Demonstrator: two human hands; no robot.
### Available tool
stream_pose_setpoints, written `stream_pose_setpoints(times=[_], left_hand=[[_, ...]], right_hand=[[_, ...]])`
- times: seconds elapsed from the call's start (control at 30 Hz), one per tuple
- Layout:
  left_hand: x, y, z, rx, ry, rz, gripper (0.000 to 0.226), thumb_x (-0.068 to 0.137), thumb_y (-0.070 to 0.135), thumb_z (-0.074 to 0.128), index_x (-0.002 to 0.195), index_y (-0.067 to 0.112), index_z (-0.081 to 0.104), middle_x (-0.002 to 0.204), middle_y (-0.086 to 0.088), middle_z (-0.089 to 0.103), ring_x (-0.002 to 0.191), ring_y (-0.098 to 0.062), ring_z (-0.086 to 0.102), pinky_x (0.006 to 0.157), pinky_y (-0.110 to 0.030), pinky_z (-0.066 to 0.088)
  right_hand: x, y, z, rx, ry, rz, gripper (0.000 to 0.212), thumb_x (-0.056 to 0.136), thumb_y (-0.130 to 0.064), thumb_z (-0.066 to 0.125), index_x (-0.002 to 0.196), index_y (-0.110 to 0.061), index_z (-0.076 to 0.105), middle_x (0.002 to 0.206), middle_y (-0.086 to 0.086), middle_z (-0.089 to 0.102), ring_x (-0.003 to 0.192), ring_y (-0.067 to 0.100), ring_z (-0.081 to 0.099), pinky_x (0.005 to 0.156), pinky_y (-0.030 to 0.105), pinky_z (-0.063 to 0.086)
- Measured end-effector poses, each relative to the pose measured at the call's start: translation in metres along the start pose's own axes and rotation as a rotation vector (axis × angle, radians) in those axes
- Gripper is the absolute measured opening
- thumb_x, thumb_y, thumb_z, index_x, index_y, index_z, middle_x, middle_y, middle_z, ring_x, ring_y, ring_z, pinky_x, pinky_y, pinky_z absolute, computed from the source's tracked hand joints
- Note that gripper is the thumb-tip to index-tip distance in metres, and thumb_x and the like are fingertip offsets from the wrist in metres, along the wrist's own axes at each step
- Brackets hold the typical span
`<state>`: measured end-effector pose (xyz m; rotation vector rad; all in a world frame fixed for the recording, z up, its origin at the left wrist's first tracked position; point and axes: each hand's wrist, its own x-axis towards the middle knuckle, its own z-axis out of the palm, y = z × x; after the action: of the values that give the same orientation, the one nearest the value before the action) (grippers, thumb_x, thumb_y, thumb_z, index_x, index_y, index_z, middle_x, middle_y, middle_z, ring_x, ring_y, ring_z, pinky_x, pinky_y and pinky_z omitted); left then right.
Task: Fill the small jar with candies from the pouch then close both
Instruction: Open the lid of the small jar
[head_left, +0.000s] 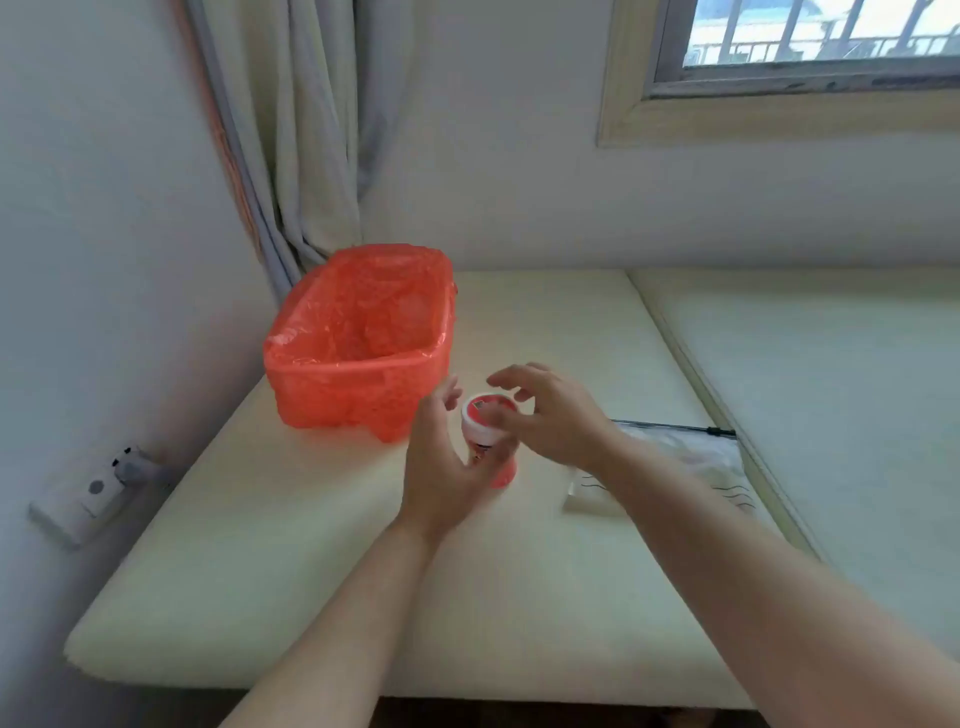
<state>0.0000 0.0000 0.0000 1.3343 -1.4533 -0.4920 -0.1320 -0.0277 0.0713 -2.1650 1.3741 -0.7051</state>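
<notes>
A small red jar (500, 470) with a white lid (485, 420) stands on the cream table (311, 545) near its middle. My left hand (441, 467) wraps around the jar's left side and holds it. Just right of the lid hovers my right hand (550, 415), fingers spread and curved above it, thumb touching the lid's edge. A clear zip pouch (680, 452) with a black slider lies flat to the right, partly hidden by my right forearm. I cannot tell whether the lid is screwed tight.
An orange-lined bin (358, 343) sits just behind and left of the jar. A wall socket (98, 488) is on the left wall. A curtain (291, 130) hangs behind. A second pale surface (831, 389) adjoins on the right.
</notes>
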Motion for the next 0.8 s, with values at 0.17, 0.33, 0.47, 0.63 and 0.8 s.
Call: stream_pose_setpoints(times=[0.17, 0.33, 0.47, 0.63, 0.8], left_hand=[[-0.005, -0.004, 0.011, -0.031, -0.099, -0.167, 0.088, 0.065, 0.016, 0.075, 0.141, 0.021, 0.029, 0.121, -0.002, 0.064, 0.103, -0.017, 0.065, 0.085, -0.036, 0.055], [-0.002, -0.004, 0.014, -0.017, -0.044, -0.171, 0.057, 0.067, 0.012, 0.075, 0.115, 0.029, 0.049, 0.09, 0.009, 0.068, 0.073, 0.003, 0.063, 0.065, -0.016, 0.051], [-0.004, -0.001, 0.013, -0.002, -0.034, -0.17, 0.057, 0.069, 0.019, 0.075, 0.119, 0.027, 0.049, 0.092, 0.013, 0.065, 0.077, -0.004, 0.062, 0.067, -0.011, 0.048], [-0.007, -0.002, 0.015, -0.014, -0.011, -0.19, 0.06, 0.066, 0.021, 0.076, 0.119, 0.027, 0.048, 0.106, 0.007, 0.066, 0.092, -0.016, 0.064, 0.081, -0.029, 0.052], [-0.008, -0.001, 0.016, -0.018, -0.019, -0.206, 0.063, 0.066, 0.017, 0.075, 0.12, 0.027, 0.046, 0.109, 0.004, 0.067, 0.092, -0.019, 0.063, 0.078, -0.025, 0.049]], right_hand=[[-0.006, -0.007, 0.013, -0.166, 0.044, -0.024, 0.049, 0.074, -0.046, 0.067, 0.116, -0.023, 0.059, 0.11, 0.0, 0.062, 0.102, 0.018, 0.058, 0.084, 0.029, 0.045], [-0.002, -0.002, 0.018, -0.207, 0.117, -0.07, 0.037, 0.086, -0.045, 0.052, 0.112, -0.021, 0.062, 0.106, 0.004, 0.065, 0.1, 0.023, 0.059, 0.079, 0.029, 0.044], [0.01, 0.0, 0.012, -0.112, 0.135, -0.026, 0.038, 0.092, -0.043, 0.043, 0.086, -0.011, 0.062, 0.083, 0.009, 0.066, 0.08, 0.029, 0.057, 0.069, 0.032, 0.042], [0.04, 0.017, -0.002, 0.093, 0.269, 0.159, 0.029, 0.091, -0.027, 0.05, 0.089, -0.003, 0.067, 0.088, 0.012, 0.067, 0.082, 0.025, 0.053, 0.066, 0.026, 0.031], [0.057, 0.038, 0.011, -0.018, 0.059, 0.271, 0.023, 0.089, -0.024, 0.052, 0.099, -0.01, 0.068, 0.11, 0.01, 0.067, 0.085, 0.022, 0.054, 0.07, 0.027, 0.04]])
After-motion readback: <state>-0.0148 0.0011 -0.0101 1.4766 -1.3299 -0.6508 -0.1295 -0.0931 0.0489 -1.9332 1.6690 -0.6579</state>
